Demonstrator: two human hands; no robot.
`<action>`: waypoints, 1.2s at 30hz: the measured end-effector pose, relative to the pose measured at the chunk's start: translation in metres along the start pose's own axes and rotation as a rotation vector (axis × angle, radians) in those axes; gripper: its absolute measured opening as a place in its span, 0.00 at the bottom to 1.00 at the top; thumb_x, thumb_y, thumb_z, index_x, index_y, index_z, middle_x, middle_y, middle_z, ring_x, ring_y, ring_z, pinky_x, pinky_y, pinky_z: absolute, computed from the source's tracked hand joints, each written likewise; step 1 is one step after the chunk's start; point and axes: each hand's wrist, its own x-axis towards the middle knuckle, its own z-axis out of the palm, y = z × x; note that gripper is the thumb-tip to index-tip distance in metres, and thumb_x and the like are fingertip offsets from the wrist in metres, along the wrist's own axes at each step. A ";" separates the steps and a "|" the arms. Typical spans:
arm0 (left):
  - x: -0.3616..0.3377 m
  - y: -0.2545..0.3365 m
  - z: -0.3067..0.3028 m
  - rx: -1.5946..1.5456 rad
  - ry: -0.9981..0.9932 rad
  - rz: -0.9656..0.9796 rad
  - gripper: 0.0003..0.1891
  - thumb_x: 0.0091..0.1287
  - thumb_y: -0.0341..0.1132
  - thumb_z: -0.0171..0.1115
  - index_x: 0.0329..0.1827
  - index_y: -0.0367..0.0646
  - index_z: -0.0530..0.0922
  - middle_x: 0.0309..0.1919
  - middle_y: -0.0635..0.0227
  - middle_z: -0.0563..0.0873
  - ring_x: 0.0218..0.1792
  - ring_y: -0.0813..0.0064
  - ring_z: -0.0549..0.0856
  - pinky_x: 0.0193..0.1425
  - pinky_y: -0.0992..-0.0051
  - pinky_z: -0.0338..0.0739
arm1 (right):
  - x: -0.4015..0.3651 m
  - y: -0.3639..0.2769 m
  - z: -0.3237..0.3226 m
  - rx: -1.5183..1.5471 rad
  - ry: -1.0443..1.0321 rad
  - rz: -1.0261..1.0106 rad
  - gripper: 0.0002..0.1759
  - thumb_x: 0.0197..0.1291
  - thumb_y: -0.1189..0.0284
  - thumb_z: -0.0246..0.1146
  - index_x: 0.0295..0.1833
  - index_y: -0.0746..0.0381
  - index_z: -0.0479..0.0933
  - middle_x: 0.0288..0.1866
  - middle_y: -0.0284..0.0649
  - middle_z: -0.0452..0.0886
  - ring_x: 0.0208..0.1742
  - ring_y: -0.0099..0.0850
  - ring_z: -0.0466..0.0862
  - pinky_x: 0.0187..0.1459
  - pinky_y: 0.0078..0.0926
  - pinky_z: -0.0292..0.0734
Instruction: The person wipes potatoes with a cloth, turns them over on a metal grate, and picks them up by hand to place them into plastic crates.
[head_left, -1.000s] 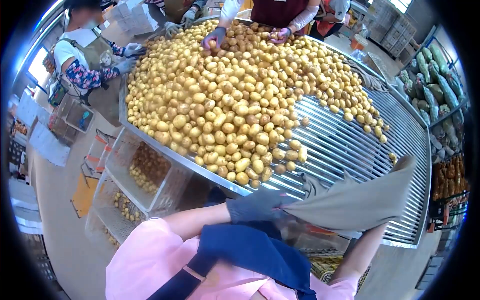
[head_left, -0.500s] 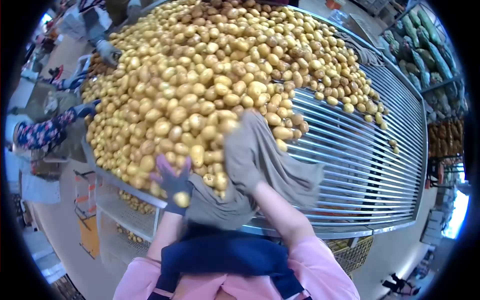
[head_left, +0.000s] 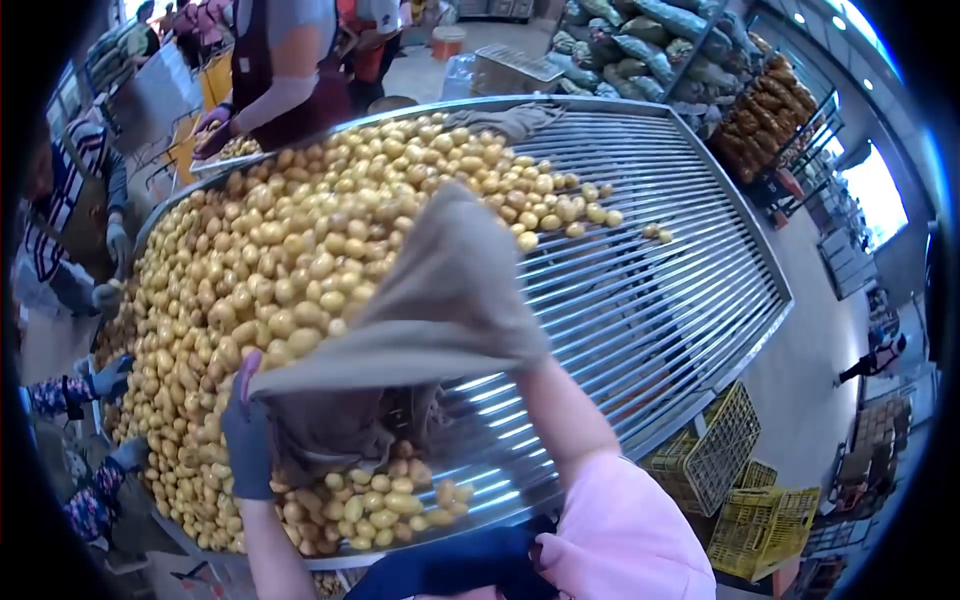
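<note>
A greyish-brown cloth [head_left: 430, 300] is stretched between my two hands above the potatoes [head_left: 270, 230], blurred by motion. My left hand [head_left: 248, 435], in a dark grey glove with a purple thumb, grips the cloth's left end, thumb upright. My right hand [head_left: 505, 320] is raised higher and further right, closed on the cloth, with its fingers hidden in the folds. Below the stretched part, more dark cloth [head_left: 335, 430] hangs over the potatoes. A small group of potatoes [head_left: 385, 505] lies close to my body on the metal bars.
The slatted metal table [head_left: 660, 270] extends to the right. Yellow crates [head_left: 765, 530] stand below its right edge. Co-workers' gloved hands [head_left: 112, 375] reach in from the left; a person in a dark apron [head_left: 290, 75] stands at the far side. Another cloth [head_left: 510, 120] lies at the far edge.
The cloth has gone from lying over the potatoes to being lifted and stretched. My left hand, earlier spread on the potatoes, now closes on it. The view has turned.
</note>
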 end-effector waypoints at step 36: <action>-0.080 0.060 0.251 0.068 -0.581 -0.427 0.29 0.70 0.59 0.43 0.62 0.47 0.73 0.42 0.56 0.83 0.42 0.64 0.83 0.48 0.64 0.75 | -0.012 0.341 0.060 -0.537 -0.135 0.299 0.12 0.56 0.74 0.60 0.44 0.69 0.75 0.44 0.53 0.75 0.50 0.49 0.75 0.56 0.40 0.70</action>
